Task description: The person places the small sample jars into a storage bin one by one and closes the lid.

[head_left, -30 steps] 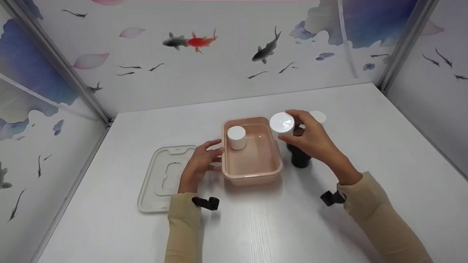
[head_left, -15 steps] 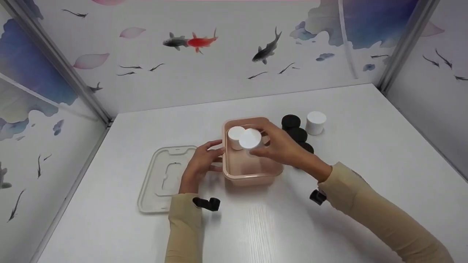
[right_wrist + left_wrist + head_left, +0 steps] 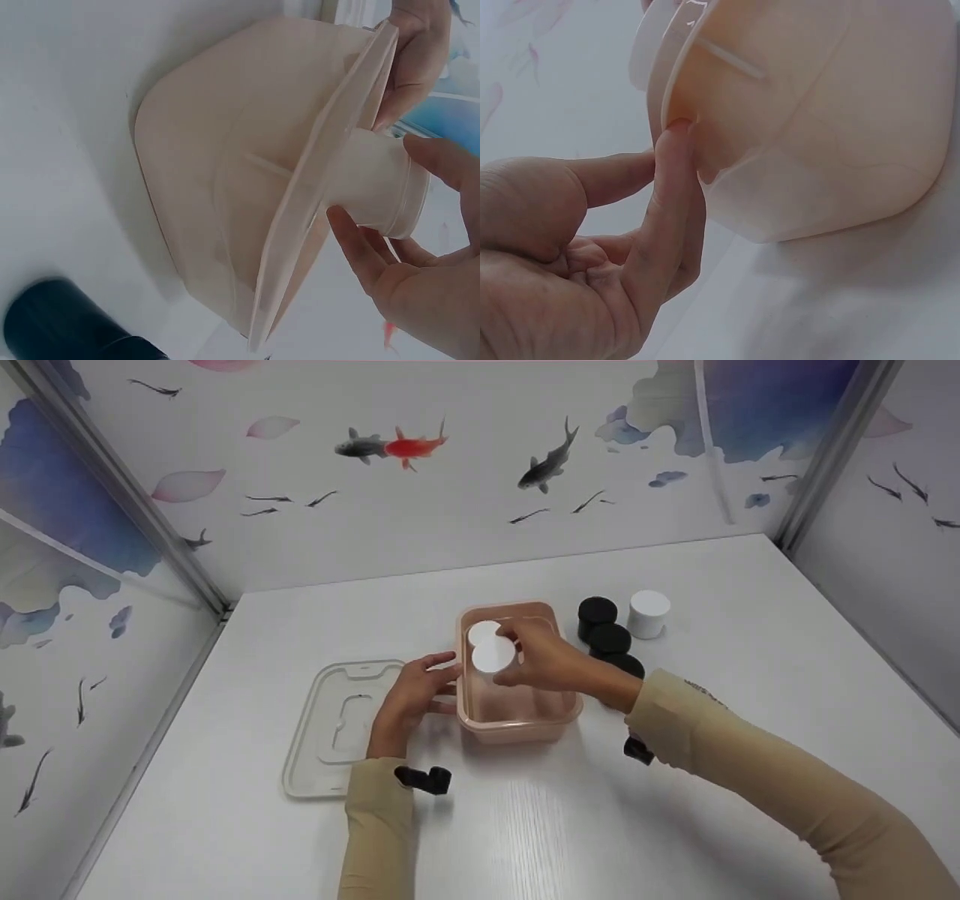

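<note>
My right hand (image 3: 536,656) grips a white lidded jar (image 3: 493,654) by its sides, over the pink plastic box (image 3: 517,727). In the right wrist view, the jar (image 3: 371,184) is partly below the box's rim. Another white jar (image 3: 486,630) is inside the box near its left wall, partly covered by the held one. At the box's left side my left hand (image 3: 414,694) holds the rim. The left wrist view shows its fingertips (image 3: 676,139) right under the rim.
Several black jars (image 3: 609,639) stand in a row just right of the box, partly behind the right forearm. A white jar (image 3: 649,613) is beside them at the back right. A pale box lid (image 3: 322,727) lies left, partly under the left hand.
My right hand has carried the white jar leftward from beside the box to over its inside, beside the other white jar. The left hand has stayed at the rim.
</note>
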Action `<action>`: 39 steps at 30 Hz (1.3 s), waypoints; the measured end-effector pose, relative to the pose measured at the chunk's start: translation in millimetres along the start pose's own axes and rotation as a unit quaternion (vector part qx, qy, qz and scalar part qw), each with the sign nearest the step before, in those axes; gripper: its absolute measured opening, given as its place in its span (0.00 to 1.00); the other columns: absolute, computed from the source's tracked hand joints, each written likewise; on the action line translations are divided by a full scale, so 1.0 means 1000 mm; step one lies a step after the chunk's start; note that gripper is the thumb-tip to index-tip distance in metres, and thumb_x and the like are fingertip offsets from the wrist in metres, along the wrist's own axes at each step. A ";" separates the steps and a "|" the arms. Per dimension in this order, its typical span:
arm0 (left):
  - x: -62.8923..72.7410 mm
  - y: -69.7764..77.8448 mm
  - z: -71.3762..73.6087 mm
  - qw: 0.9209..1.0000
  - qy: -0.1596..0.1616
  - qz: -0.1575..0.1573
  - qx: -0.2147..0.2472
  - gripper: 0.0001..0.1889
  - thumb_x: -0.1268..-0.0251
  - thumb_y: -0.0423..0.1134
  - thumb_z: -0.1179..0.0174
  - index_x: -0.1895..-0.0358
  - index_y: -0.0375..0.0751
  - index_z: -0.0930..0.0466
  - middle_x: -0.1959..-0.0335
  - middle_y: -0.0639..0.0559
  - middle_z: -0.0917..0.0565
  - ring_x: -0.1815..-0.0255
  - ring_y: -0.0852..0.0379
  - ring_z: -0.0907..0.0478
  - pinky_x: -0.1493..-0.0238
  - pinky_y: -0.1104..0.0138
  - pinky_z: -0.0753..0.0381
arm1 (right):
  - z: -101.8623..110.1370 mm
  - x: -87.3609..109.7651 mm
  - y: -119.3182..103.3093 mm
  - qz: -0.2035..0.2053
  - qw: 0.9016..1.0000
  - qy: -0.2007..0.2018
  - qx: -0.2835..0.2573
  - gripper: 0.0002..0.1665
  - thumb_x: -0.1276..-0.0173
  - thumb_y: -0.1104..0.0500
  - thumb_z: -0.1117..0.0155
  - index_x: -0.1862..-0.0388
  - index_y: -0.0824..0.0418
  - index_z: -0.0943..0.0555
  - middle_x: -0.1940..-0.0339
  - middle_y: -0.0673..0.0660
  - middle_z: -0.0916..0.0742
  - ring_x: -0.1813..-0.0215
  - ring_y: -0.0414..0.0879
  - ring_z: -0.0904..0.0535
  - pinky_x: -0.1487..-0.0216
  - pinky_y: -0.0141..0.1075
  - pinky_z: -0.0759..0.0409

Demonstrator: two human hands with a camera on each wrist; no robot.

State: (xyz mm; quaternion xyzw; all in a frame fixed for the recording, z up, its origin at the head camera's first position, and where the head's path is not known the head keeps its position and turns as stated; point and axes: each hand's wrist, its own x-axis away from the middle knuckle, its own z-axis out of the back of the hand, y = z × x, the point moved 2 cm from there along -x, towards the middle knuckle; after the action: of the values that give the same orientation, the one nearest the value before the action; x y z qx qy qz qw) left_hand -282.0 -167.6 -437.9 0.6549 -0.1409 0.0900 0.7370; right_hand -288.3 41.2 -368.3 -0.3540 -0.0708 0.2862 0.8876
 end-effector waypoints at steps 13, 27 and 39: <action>0.002 -0.001 0.001 1.000 0.002 -0.002 -0.001 0.25 0.28 0.44 0.39 0.31 0.45 0.27 0.44 0.40 0.15 0.50 0.48 0.13 0.64 0.61 0.10 | -0.012 -0.018 0.002 -0.053 0.996 -0.038 0.055 0.39 0.44 0.57 0.21 0.36 0.68 0.26 0.43 0.62 0.16 0.47 0.52 0.20 0.41 0.45 0.19; 0.002 0.001 0.000 1.000 0.007 -0.002 -0.001 0.27 0.28 0.43 0.38 0.28 0.48 0.30 0.44 0.41 0.15 0.50 0.48 0.13 0.64 0.60 0.11 | -0.016 -0.029 0.004 -0.073 0.989 -0.077 0.100 0.40 0.43 0.57 0.21 0.37 0.73 0.28 0.49 0.64 0.16 0.55 0.50 0.22 0.43 0.45 0.19; 0.005 0.002 0.001 1.000 0.001 -0.003 -0.001 0.26 0.27 0.43 0.40 0.28 0.48 0.30 0.42 0.41 0.16 0.51 0.50 0.13 0.65 0.62 0.11 | -0.025 -0.034 0.014 -0.091 0.986 -0.090 0.106 0.35 0.45 0.61 0.21 0.40 0.69 0.24 0.46 0.62 0.15 0.52 0.49 0.24 0.39 0.44 0.21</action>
State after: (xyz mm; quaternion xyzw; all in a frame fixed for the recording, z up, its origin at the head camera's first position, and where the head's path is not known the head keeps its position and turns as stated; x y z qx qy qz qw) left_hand -278.2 -168.1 -434.7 0.6547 -0.1384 0.0882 0.7379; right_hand -314.8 15.5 -393.8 -0.2228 -0.1514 0.2403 0.9326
